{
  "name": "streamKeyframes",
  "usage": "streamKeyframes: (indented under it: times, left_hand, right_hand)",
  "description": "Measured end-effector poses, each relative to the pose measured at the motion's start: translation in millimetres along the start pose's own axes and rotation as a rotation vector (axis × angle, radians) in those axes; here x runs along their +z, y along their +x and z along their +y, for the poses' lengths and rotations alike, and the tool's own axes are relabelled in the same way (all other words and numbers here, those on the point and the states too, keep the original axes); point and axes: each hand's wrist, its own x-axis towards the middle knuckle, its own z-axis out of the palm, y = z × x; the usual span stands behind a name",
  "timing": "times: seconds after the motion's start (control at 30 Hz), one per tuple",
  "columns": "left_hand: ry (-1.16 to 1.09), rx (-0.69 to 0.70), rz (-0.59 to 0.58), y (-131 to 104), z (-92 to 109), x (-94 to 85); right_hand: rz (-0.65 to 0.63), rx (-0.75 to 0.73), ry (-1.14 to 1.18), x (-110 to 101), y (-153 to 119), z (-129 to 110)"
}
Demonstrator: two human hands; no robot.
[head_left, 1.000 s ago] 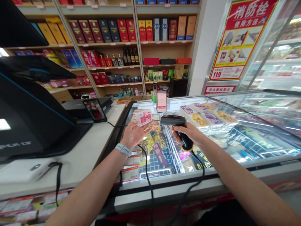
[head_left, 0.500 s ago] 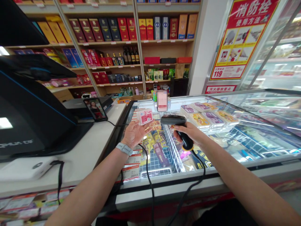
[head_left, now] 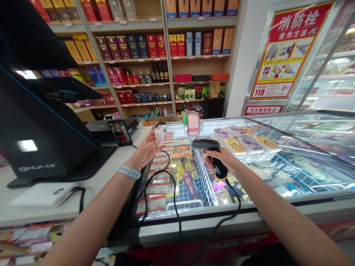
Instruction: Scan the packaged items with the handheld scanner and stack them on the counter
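Observation:
A small white pack with a clear, pale look (head_left: pixel 159 135) is in the fingers of my left hand (head_left: pixel 145 148), tilted so its edge faces me, above the left side of the glass-topped freezer (head_left: pixel 177 210). My right hand (head_left: pixel 222 159) is wrapped round the handle of a black barcode scanner (head_left: pixel 206 144), whose head points left toward the pack. A black cable (head_left: pixel 239 199) runs down from the scanner's grip. The two hands are apart, with the scanner over a white wire basket (head_left: pixel 202 173) inside the freezer.
Several plastic tubs (head_left: pixel 249 142) are stacked on the glass at right. On the left counter (head_left: pixel 97 177) stand a black checkout terminal (head_left: pixel 41 129), a phone (head_left: pixel 120 132) and a white box-shaped device (head_left: pixel 46 194). Stocked shelves (head_left: pixel 135 59) line the back wall.
My left hand has moved left with the pack and turned it from its printed face to its edge. The right hand holds the scanner in nearly the same place. The view has tilted upward.

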Motion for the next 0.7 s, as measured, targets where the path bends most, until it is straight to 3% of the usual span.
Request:
streamKeyframes:
  times: [0.2, 0.33, 0.43, 0.53, 0.7]
  left_hand:
    - [0.765, -0.152, -0.035, -18, 45, -97.4]
    - [1.15, -0.247, -0.086, -34, 57, -148.9]
    - [1.272, -0.285, -0.173, -38, 54, -160.1]
    - [1.281, -0.316, -0.234, -34, 49, -154.9]
    - [1.203, -0.259, -0.187, -24, 43, -145.3]
  right_hand:
    - [0.003, -0.022, 0.024, -1, 1, 0]
    - [-0.007, -0.028, 0.019, -1, 1, 0]
    - [-0.011, -0.033, 0.011, -2, 2, 1]
    - [-0.006, -0.039, 0.01, -4, 2, 3]
    - [0.008, -0.027, 0.031, -6, 4, 4]
